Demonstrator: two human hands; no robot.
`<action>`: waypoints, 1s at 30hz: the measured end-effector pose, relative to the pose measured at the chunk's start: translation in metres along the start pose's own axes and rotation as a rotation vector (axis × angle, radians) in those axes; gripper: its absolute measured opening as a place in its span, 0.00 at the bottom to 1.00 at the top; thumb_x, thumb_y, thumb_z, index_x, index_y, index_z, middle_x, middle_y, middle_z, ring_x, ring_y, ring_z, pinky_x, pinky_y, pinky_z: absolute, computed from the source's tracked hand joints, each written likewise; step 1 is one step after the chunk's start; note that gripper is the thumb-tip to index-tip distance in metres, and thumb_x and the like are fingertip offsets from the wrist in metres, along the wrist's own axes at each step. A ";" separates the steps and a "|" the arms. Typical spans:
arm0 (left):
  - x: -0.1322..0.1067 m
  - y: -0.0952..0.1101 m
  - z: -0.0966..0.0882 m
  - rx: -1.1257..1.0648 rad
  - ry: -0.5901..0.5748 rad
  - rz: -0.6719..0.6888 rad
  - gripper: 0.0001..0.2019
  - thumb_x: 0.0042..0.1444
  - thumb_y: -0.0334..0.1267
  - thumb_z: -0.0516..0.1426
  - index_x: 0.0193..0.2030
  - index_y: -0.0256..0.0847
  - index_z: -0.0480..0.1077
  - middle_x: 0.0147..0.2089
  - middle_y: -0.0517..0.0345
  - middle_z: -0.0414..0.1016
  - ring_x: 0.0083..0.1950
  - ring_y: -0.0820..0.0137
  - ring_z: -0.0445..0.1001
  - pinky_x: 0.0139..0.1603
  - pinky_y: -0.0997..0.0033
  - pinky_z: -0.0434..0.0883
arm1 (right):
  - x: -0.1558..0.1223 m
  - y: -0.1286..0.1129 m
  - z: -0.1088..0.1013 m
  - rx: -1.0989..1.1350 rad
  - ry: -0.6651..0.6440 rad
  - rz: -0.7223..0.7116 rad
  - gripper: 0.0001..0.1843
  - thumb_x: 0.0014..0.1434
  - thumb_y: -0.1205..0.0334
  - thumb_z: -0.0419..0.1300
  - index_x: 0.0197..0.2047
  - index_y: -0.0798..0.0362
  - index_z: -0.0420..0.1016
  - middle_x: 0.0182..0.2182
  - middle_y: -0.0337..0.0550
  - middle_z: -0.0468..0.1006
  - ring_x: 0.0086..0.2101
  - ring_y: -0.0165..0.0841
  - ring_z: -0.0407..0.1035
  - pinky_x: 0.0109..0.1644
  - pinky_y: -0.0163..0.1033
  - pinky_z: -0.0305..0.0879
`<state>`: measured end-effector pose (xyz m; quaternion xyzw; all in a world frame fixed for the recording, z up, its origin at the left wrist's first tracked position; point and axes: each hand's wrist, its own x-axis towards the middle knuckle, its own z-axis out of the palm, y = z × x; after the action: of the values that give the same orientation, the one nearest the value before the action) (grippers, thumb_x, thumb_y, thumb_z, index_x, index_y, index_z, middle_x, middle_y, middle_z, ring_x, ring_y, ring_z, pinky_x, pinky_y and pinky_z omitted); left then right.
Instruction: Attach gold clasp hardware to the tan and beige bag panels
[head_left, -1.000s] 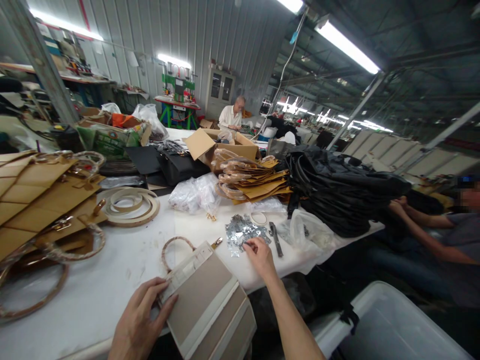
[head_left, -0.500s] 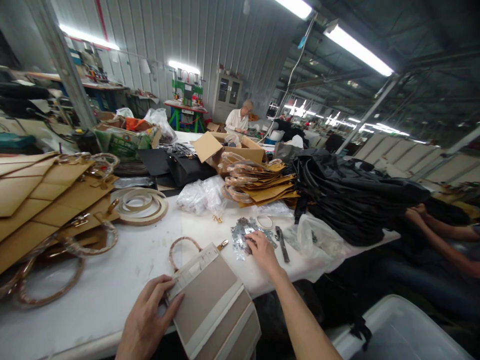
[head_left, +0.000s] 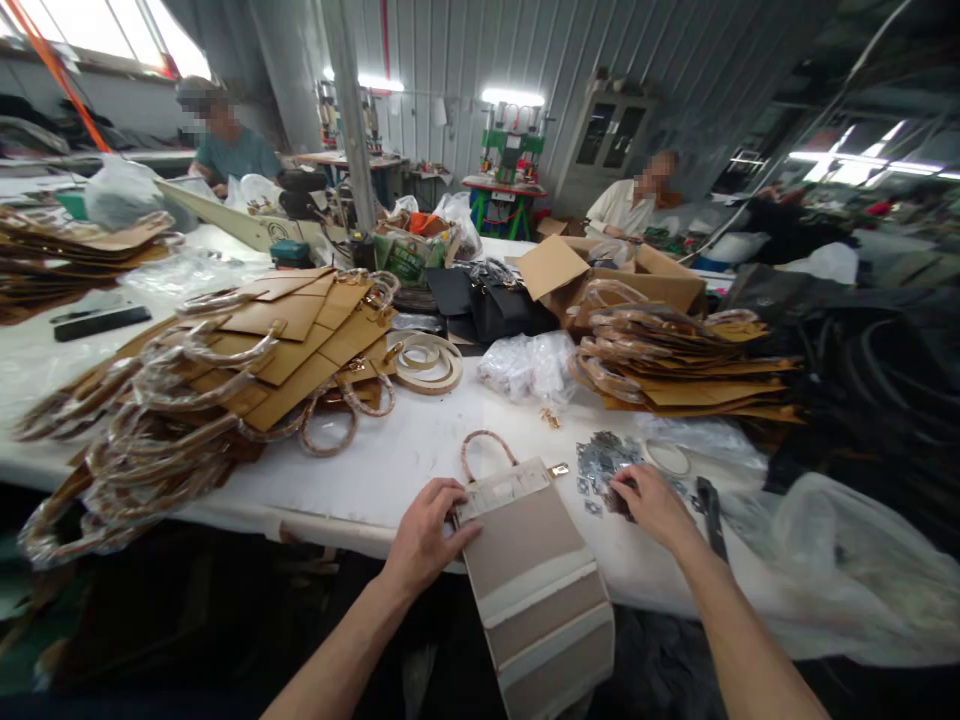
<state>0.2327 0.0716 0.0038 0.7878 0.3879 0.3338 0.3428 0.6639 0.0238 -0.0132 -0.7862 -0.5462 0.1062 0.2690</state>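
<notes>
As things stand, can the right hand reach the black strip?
Probably yes: the black strip lies close beside the right hand, which is at the metal pieces, and nothing visible covers the strip.

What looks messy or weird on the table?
The small silvery metal plates look a bit messy: they lie loose in a heap on the white table, at the right hand, with a few apart at its edge. Nothing looks plainly broken.

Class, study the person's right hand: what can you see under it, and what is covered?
Small silvery pieces on the white table show around the fingertips of the right hand. Whatever lies directly beneath its fingers and palm is covered.
</notes>
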 end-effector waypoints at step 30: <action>-0.006 -0.004 0.003 -0.047 0.048 0.014 0.15 0.56 0.37 0.67 0.50 0.43 0.73 0.53 0.50 0.75 0.50 0.63 0.77 0.50 0.65 0.75 | -0.078 -0.212 0.085 0.651 -0.538 -0.038 0.17 0.61 0.46 0.67 0.39 0.52 0.82 0.26 0.39 0.78 0.24 0.31 0.69 0.28 0.35 0.65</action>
<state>0.2304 0.0675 -0.0023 0.7740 0.3825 0.3642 0.3492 0.4251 0.0330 0.0204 -0.5940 -0.5493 0.4696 0.3533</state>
